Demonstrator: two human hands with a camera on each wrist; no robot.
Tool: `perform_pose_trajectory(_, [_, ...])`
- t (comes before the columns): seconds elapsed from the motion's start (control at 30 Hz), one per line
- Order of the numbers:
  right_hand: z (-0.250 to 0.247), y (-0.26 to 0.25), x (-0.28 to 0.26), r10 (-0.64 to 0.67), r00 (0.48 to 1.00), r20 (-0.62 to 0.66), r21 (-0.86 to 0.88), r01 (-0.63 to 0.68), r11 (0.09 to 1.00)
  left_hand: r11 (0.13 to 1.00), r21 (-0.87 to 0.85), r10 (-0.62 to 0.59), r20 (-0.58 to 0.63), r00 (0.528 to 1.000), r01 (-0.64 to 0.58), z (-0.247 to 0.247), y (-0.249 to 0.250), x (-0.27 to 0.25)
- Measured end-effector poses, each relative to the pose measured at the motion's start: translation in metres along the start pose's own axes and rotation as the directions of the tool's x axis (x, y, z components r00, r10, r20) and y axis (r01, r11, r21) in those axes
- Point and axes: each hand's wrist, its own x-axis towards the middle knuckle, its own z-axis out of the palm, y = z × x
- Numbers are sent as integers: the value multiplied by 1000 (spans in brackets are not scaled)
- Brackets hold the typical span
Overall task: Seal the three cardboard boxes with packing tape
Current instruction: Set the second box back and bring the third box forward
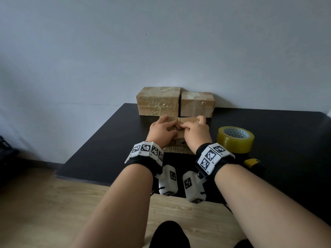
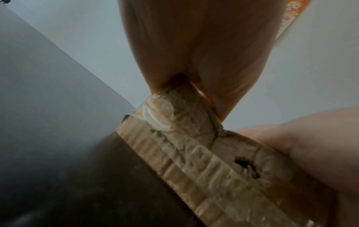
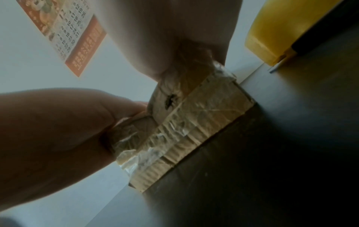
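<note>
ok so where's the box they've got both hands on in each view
Head: the box sits centre frame, mostly hidden under the left hand and right hand.
Left wrist: it runs from centre to lower right.
Right wrist: it crosses the centre diagonally.
Shared landmark: the black smudge on its cardboard, in both wrist views.

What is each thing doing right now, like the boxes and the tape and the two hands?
Near box: on the table, flaps held down, old crinkled tape on its side.
Left hand: grips the near box's top.
Right hand: grips the near box's top.
Back left box: closed, wrapped in shiny tape.
Back right box: closed, tape on top.
Tape roll: lying flat, untouched.
Yellow cutter: lying on the table, untouched.
</note>
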Motion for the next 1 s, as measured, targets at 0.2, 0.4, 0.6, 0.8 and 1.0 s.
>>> perform_pose_trajectory(0.2, [-2,0,2,1,999,44,-39,1,999,999,49,14,31,999,-16,1,-1,5])
perform_pose_trajectory(0.4, [-22,2,8,98,994,38,81,-101,992,999,29,-29,-18,999,30,10,5,9])
perform_pose_trajectory(0.6, [-42,3,7,85,996,31,2,-85,996,997,22,-72,-17,997,72,18,13,17])
perform_pose_trajectory(0.8, [-74,25,8,99,993,-60,-30,-101,994,984,179,-7,122,993,-15,-2,16,26])
perform_pose_trajectory(1.0, [-109,46,2,217,976,-32,-65,-218,974,901,435,-66,112,991,11,1,50,23])
